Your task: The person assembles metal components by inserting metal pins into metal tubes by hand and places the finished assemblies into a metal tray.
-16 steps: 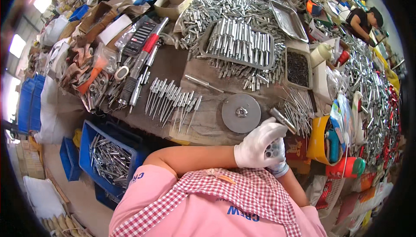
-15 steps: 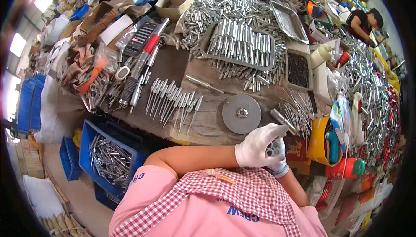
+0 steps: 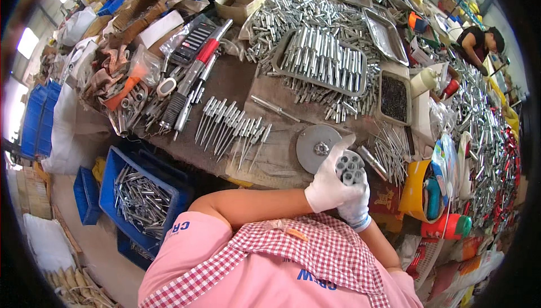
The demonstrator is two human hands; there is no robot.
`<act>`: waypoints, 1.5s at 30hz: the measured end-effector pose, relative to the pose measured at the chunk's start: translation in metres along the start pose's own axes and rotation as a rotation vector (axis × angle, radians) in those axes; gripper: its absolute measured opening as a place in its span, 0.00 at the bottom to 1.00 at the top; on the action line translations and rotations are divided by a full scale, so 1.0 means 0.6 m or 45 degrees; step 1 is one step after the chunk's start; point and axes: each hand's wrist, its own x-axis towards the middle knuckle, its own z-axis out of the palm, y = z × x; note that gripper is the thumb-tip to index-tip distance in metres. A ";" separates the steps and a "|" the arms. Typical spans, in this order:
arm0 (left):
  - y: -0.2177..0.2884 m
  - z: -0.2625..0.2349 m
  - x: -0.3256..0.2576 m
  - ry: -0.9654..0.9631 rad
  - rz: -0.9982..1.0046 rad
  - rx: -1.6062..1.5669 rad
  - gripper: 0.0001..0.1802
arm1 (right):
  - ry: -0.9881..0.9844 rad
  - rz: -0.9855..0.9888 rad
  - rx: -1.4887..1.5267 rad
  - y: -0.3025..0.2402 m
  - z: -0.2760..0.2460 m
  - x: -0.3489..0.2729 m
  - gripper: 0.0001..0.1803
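Note:
A bundle of several short metal tubes (image 3: 350, 168) is held upright at the table's front edge, its round open ends facing up. My left hand (image 3: 327, 185), in a white glove, grips it from the left with the thumb raised. From below and the right, my right hand (image 3: 355, 206), also gloved, is closed around the same bundle; its fingers are partly hidden. Just behind the hands lies a round grey disc (image 3: 307, 149) with a hub in its middle. To the left, thin metal rods with thicker sleeves (image 3: 234, 130) lie in a row.
A metal tray of shiny tubes (image 3: 276, 63) rests on a heap of similar parts. A thick metal cylinder (image 3: 372, 160) and thin rods (image 3: 391, 147) lie right of the disc. A blue crate (image 3: 107, 198) of metal parts stands lower left. Another person (image 3: 476, 46) works far right.
Both hands have risen slightly with the tube bundle, turning its open ends further into view. My left thumb now points up instead of lying across to the right.

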 end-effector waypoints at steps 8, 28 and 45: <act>0.053 -0.098 0.040 -0.295 0.454 0.545 0.60 | -0.261 -0.153 -0.188 -0.006 0.072 0.050 0.26; 0.094 -0.219 0.104 -0.033 0.143 0.996 0.18 | -0.109 -0.052 -0.671 0.015 0.031 0.077 0.29; 0.128 -0.209 -0.038 -0.265 0.246 0.636 0.24 | -0.681 0.229 -0.559 -0.009 0.099 0.046 0.29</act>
